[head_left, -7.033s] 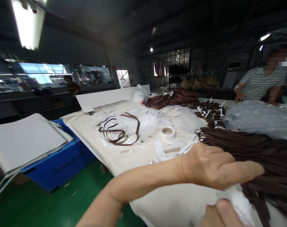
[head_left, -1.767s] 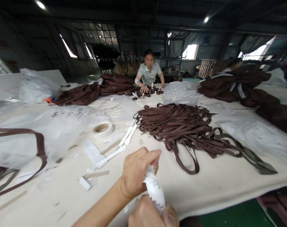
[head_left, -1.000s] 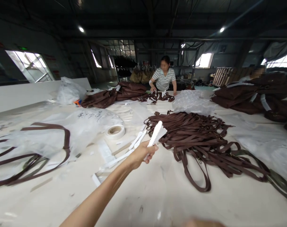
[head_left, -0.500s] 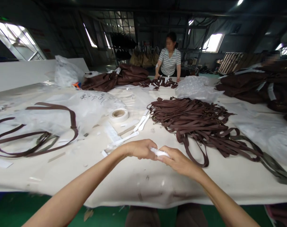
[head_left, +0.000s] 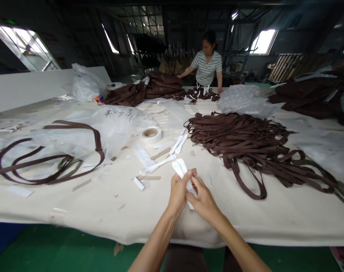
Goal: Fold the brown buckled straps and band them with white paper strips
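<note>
My left hand (head_left: 178,192) and my right hand (head_left: 204,198) meet over the table's near side, both closed around a small white strip bundle (head_left: 179,166). Its rounded ends stick out beyond my left fingers; a ridged middle part shows between the hands, and the lower end points down toward me. Similar loose white strips (head_left: 178,144) with rounded ends lie just beyond, beside a roll of white tape (head_left: 150,135). To the right of my hands spreads a heap of brown straps (head_left: 242,136) with small metal clasps.
Looped brown straps (head_left: 99,141) lie on clear plastic at left. Brown bags (head_left: 143,90) and bubble wrap (head_left: 242,99) occupy the far side. A co-worker (head_left: 207,66) stands across the table (head_left: 104,207), one hand near small brown pieces. More brown bags (head_left: 304,94) are piled far right.
My hands have turned the white bundle from lying crosswise to pointing away from me, and its rounded ends now show. The view has shifted slightly left. The co-worker's arm reaches toward the brown bags.
</note>
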{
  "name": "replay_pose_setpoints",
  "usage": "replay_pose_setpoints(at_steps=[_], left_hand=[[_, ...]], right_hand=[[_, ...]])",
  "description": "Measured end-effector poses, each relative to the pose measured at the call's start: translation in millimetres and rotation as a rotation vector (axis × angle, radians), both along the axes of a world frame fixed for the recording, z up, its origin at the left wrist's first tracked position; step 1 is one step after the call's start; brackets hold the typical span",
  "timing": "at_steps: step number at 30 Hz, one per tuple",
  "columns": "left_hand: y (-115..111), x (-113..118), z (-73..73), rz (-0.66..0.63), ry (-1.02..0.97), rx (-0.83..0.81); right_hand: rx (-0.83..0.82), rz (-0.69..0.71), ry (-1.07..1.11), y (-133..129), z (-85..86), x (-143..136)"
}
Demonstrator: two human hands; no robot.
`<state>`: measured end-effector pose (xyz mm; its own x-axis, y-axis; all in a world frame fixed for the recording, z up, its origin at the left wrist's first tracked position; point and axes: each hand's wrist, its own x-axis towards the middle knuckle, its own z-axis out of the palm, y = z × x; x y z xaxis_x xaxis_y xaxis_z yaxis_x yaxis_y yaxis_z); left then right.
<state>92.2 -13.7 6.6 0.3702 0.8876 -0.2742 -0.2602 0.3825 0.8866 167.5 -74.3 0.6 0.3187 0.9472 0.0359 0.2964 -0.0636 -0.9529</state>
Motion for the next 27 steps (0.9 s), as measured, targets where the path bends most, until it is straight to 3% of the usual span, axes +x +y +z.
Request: replay_pose_setpoints(at_steps=[2,6,15,17,22,27], left_hand=[[8,-10,1.0,-0.122,-0.056,-0.092],[19,-25,4.7,-0.288,-0.090,-0.174],[24,-28,-22.0,-0.143,0.070,-0.113],[24,-27,-23.5,-0.148,0.069,-0.114],[25,-28,-21.2,-0.149,0.086,-0.110],[29,-31,-23.1,-0.158,0.122,-0.111]], right_hand=[[-0.005,0.079,0.146,1,-0.4,5],[-0.024,0.015,0.294,9,-6.8,11],[-0.035,-0.252,0.269,21,-38.0,-6],[-0.039,-0.229,0.285,21,-37.4,-1],[-0.081,0.002,0.457,17,-29.5,16],[-0.053,-0.150,0.394,21,-31.9,9]])
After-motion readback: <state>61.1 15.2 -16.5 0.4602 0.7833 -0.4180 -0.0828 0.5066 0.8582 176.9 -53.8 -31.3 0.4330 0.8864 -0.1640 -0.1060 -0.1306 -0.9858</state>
